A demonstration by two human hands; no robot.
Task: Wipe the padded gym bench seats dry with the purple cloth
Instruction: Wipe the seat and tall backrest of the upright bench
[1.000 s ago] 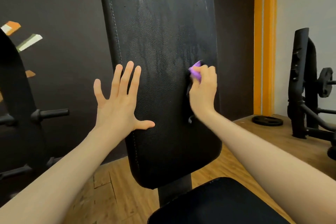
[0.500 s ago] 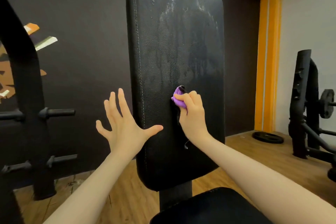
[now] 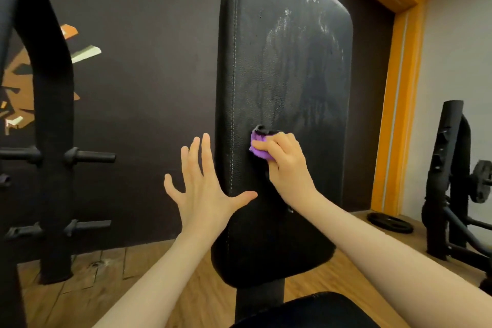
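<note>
The upright black padded back rest fills the centre, with pale wet streaks across its upper half. My right hand grips the bunched purple cloth and presses it against the pad at mid height. My left hand is spread flat with straight fingers, its thumb lying on the pad's left side near the stitched seam. The black seat pad shows at the bottom edge, below my arms.
A black plate rack with horizontal pegs stands at the left against the dark wall. At the right are another black bench frame with a weight plate, and a plate flat on the wooden floor by the orange door frame.
My right hand has carried the cloth leftward across the pad. My left hand has slid left, off the pad's face to its edge. The view has tilted up.
</note>
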